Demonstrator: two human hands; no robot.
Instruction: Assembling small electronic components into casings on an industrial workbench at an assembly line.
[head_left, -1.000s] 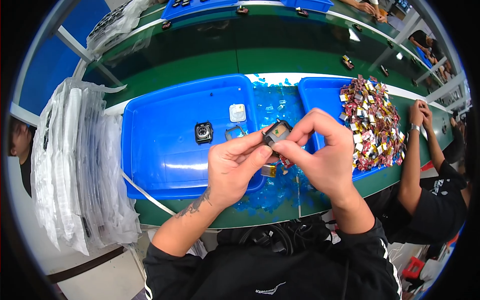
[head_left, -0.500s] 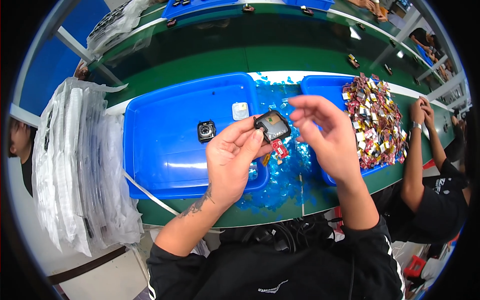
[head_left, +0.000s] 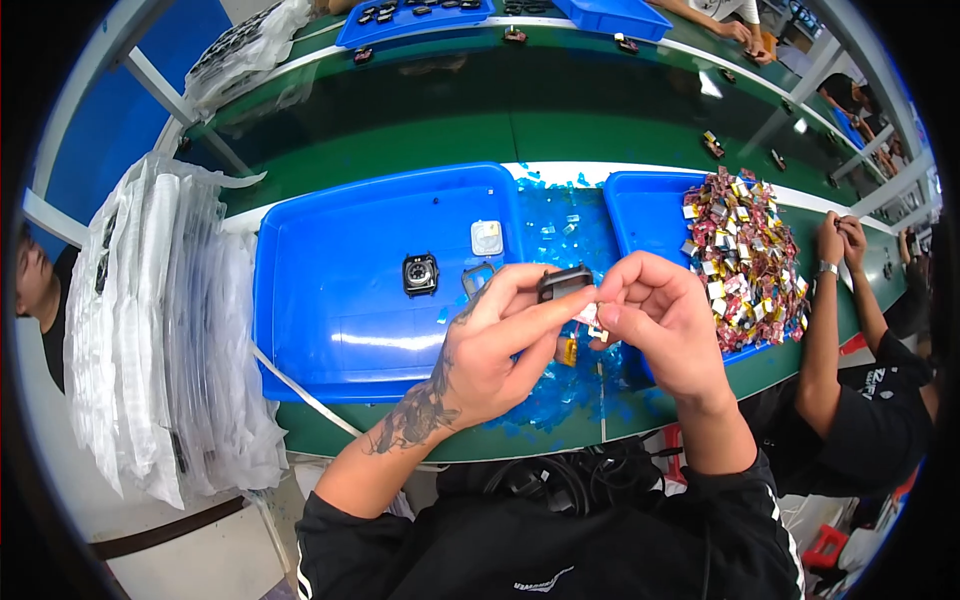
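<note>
My left hand (head_left: 510, 340) is closed around a black smartwatch case (head_left: 566, 284), held edge-on above the gap between two blue trays. From the case hangs a small red-and-white circuit board (head_left: 590, 317), and the fingertips of my right hand (head_left: 668, 325) pinch it. Just below shows a yellow piece (head_left: 568, 350), partly hidden by my left fingers. In the left blue tray (head_left: 340, 340) lie another black watch case (head_left: 420, 273), a clear-and-white square piece (head_left: 486, 238) and a dark square frame (head_left: 478, 280), which my left hand partly covers.
A right blue tray (head_left: 640, 215) carries a heap of small red circuit boards (head_left: 745, 260). Blue film scraps (head_left: 565, 225) litter the bench between the trays. Wrapped plastic sheets (head_left: 150, 330) stack up at left. Beyond runs a green conveyor (head_left: 420, 130) with scattered parts. A co-worker's hands (head_left: 840, 238) are at right.
My right hand has come in from being open and apart, and now pinches the small circuit board. My left hand has turned the watch case from facing me to edge-on.
</note>
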